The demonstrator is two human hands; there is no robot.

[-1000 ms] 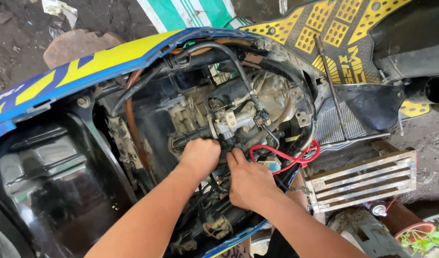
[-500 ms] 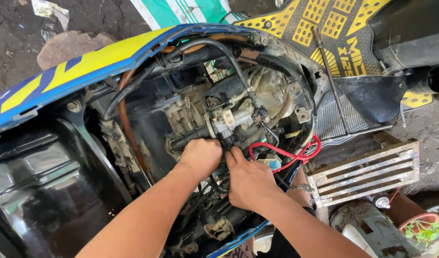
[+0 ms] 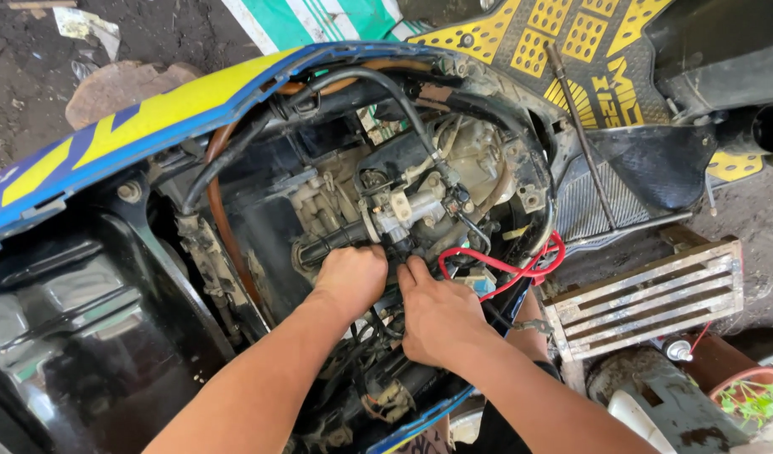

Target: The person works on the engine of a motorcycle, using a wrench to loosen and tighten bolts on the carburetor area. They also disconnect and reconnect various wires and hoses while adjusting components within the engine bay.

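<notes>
A scooter lies opened up with its engine bay [image 3: 403,202] exposed under a blue and yellow body panel [image 3: 151,118]. My left hand [image 3: 351,277] is curled shut on a part just below the black intake hose [image 3: 332,242], next to the grey carburettor [image 3: 407,206]. My right hand [image 3: 437,315] presses in beside it, fingers bent down among black hoses and wires; what they grip is hidden. A red wire loop [image 3: 504,265] lies just right of my right hand.
A black seat bucket [image 3: 75,336] fills the lower left. A yellow and black floorboard [image 3: 571,42] lies at the top right, with a thin metal rod [image 3: 580,134] on it. A ribbed metal footplate [image 3: 647,298] and a red pot [image 3: 744,391] sit at the right. Dirt ground lies beyond.
Both hands stay in the same spot in the engine bay, with only slight finger shifts. The view has drifted a little.
</notes>
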